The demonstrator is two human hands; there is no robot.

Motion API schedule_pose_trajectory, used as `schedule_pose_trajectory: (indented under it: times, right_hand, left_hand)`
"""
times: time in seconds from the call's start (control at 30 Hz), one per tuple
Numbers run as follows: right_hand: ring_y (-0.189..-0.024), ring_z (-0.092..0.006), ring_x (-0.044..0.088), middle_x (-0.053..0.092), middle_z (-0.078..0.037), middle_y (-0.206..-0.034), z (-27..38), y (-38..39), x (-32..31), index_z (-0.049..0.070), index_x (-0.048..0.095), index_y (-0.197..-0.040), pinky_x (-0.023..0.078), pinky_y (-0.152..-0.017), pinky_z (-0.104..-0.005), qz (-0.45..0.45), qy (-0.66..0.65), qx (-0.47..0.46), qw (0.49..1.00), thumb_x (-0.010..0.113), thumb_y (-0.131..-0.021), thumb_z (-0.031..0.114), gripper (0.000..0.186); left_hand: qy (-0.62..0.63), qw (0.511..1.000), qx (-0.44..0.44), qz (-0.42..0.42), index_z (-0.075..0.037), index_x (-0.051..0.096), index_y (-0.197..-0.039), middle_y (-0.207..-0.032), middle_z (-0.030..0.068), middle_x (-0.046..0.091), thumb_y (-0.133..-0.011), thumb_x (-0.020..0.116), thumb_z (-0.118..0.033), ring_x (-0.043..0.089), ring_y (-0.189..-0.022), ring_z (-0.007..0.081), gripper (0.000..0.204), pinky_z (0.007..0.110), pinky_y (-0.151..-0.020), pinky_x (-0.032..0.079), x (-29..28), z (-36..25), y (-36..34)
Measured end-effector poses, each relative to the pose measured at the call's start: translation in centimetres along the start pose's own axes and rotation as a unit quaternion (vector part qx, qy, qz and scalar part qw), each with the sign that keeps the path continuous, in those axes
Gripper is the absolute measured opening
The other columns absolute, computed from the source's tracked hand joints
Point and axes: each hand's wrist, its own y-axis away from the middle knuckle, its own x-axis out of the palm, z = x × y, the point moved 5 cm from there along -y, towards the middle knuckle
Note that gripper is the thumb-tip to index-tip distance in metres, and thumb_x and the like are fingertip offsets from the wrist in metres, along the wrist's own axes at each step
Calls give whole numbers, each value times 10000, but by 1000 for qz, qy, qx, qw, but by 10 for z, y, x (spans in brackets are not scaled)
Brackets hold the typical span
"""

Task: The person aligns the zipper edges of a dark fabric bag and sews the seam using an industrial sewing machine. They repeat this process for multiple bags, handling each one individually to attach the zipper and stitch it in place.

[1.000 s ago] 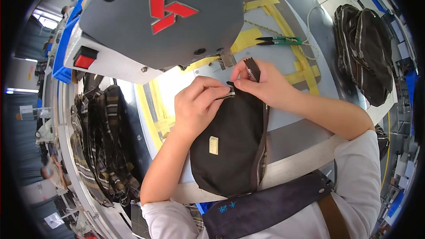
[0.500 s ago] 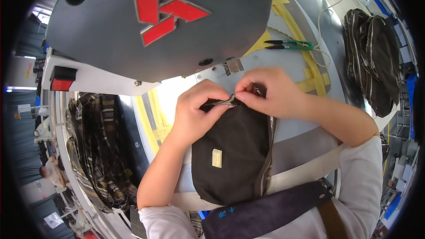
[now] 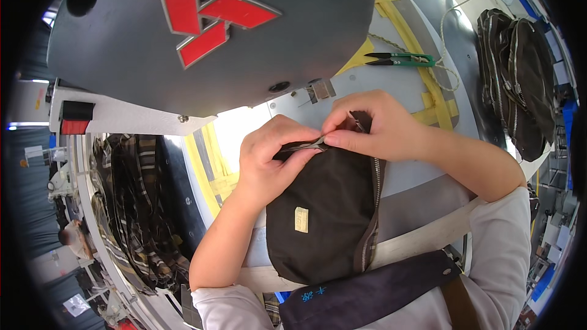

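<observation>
**Now both hands pinch the top edge of a dark pouch**

Right at the centre of the frame lies the dark brown fabric pouch with a zip down its right side (image 3: 324, 220), flat on the grey worktable (image 3: 403, 85), its rounded bottom toward the lower edge. It's closed along that zip as far as can be seen, so what's inside cannot be told. A small pale rectangular label (image 3: 301, 219) sits on its front face. The cloth looks smooth, slightly puckered near the top.

The left hand (image 3: 269, 159) is closed in a pinch, thumb and fingers gripping the pouch's upper edge. The right hand (image 3: 373, 125) meets it fingertip to fingertip, also narrowed, clamped on the same edge beside the zip end.

Above them, filling the upper left, looms the dark grey sewing-machine head with red shapes on it (image 3: 220, 30). Upper right: green-handled thread snips (image 3: 400, 58) on yellow tape, well apart from the hands. Far right, a stack of dark zipped pouches (image 3: 520, 79). Lower left, a heap of plaid fabric (image 3: 137, 208) hangs beside the table.
</observation>
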Motion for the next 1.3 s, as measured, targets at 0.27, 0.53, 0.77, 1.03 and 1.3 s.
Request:
schedule_pose_trajectory:
  times: [0.27, 0.53, 0.77, 1.03, 1.3]
  right_hand:
    - [-644, -102, 514, 583, -27, -695, -3, 3, 0, 17, 608, -861, 448, -609, -271, -98, 48, 52, 993, 645, -838, 149, 139]
    - [-661, -113, 510, 585, -49, -742, -7, -2, -2, 6, 588, -864, 445, -609, -278, -106, 66, 67, 990, 640, -858, 158, 161]
    - [-720, -59, 486, 546, 15, -759, -8, 3, 7, 24, 593, -911, 414, -647, -224, -94, 36, 30, 994, 659, -860, 75, 98]
    - [-730, -57, 503, 594, 0, -804, -4, 5, 4, 13, 628, -932, 431, -667, -228, -45, 71, 98, 992, 670, -865, 96, 114]
    - [-754, -258, 612, 615, -84, -825, 3, 12, 5, 35, 653, -926, 493, -666, -331, -111, 199, -172, 958, 698, -796, 109, 156]
  left_hand:
    - [-216, 970, 97, -55, -139, 679, -798, -854, 0, 633, -612, 785, -32, 629, -780, 192, 239, 327, -613, 504, 5, -20, 2]
    - [-291, 941, 173, -19, -90, 630, -779, -828, 24, 649, -660, 770, -16, 626, -848, 222, 198, 418, -850, 498, 10, -33, 2]
    - [-261, 963, -38, 49, -83, 637, -796, -878, 43, 610, -662, 736, -13, 605, -773, 216, 180, 361, -727, 508, 15, -14, 3]
    - [-169, 983, -45, -55, -67, 661, -802, -945, 59, 636, -659, 761, 3, 617, -714, 209, 188, 308, -585, 489, 4, -8, 7]
    - [-119, 983, -137, -22, -65, 655, -827, -768, 43, 654, -713, 762, -39, 646, -678, 225, 158, 306, -605, 504, 4, 3, 8]
